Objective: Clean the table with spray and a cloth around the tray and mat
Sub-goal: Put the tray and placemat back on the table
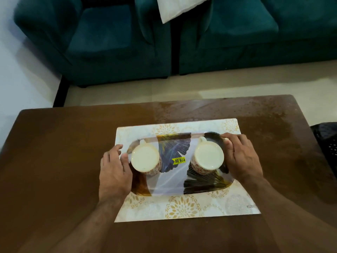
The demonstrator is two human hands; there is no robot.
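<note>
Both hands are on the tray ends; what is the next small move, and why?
Probably lift the leaf-patterned tray level and slowly: the left hand and right hand hold its ends, two floral cups stand on it, and spray droplets wet the brown table beyond the cream placemat.

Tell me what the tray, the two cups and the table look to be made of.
Tray: likely glossy plastic or melamine, printed leaves, sheen, price sticker.
Cups: seemingly glazed ceramic, smooth cream inside, floral outside.
Table: brown wood or wood-look laminate, semi-gloss; the far right part shows droplets.
</note>
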